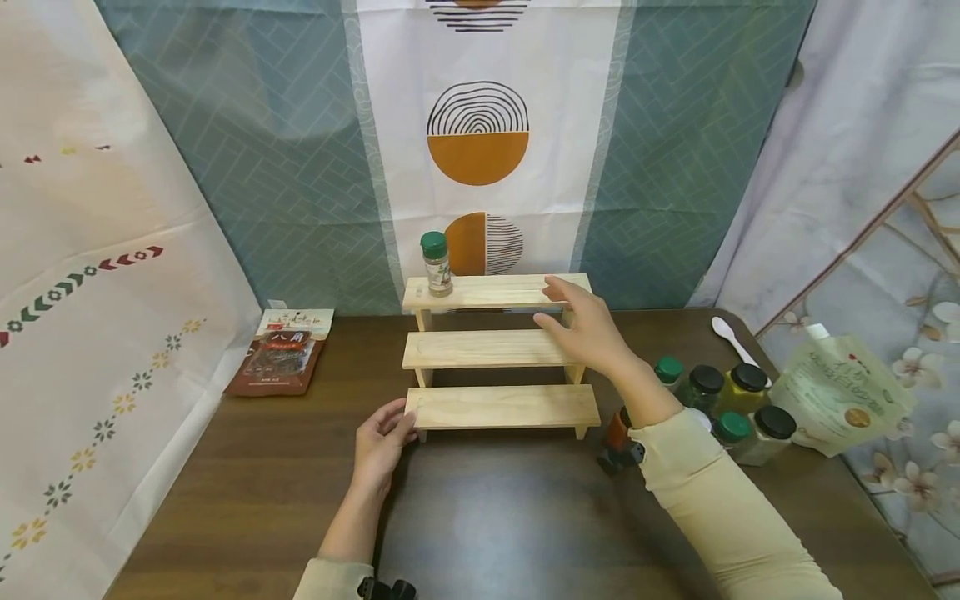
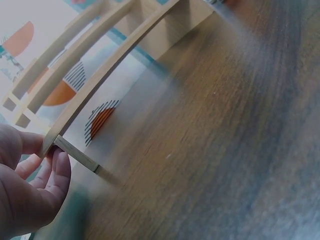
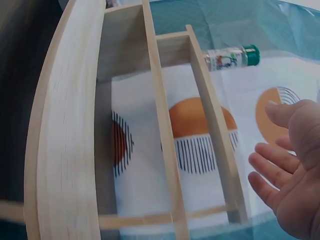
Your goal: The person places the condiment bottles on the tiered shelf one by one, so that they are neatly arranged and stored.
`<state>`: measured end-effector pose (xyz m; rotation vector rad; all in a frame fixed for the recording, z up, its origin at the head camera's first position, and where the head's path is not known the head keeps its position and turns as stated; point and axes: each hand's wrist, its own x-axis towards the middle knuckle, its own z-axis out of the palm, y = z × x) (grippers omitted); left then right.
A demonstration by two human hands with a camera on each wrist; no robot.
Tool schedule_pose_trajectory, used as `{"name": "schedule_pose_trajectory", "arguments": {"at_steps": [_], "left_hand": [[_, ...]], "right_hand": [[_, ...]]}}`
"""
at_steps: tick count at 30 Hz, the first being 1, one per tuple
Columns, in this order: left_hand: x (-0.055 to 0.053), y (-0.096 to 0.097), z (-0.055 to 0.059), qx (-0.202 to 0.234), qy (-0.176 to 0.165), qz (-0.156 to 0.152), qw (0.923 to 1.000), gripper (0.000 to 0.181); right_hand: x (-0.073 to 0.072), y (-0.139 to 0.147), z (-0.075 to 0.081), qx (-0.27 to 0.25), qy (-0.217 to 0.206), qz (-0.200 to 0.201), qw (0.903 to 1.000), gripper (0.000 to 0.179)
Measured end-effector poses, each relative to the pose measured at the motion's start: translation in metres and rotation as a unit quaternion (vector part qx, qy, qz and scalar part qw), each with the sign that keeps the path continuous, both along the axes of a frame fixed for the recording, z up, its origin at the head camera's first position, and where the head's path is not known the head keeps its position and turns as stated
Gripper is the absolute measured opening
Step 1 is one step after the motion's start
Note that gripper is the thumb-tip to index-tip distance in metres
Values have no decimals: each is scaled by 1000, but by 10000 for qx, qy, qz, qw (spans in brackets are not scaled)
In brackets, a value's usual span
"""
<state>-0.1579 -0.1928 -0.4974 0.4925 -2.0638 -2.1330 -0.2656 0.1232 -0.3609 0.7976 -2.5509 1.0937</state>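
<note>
A three-step wooden rack [image 1: 501,406] stands on the brown table. My left hand [image 1: 381,442] pinches the left end of its lowest board; in the left wrist view, the hand's thumb and fingers [image 2: 61,172] close on that board's end beside a short leg. Over the right side of the rack, near the top board, my right hand [image 1: 585,325] hovers with loosely spread fingers and holds nothing. The right wrist view also shows that hand [image 3: 295,170] apart from the boards. A green-capped spice jar [image 1: 437,265] stands upright on the top board's left end.
To the right cluster several jars with green or black caps, including a black-capped jar [image 1: 765,435], partly behind my right forearm. A white spoon [image 1: 738,342] and a pale green spouted pouch [image 1: 843,392] are beside them. A brown spice packet [image 1: 281,354] lies at left.
</note>
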Motion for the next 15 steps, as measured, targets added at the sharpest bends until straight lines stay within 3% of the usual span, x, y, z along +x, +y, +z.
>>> {"name": "schedule_pose_trajectory", "arguments": {"at_steps": [10,15], "left_hand": [[1,1,-1,80,21,6,10000,33],[0,1,-1,116,-42,5,9999,33]], "right_hand": [[14,59,0,-140,638,-287,9974,34],[23,88,-1,1,610,-621,9962,29]]}}
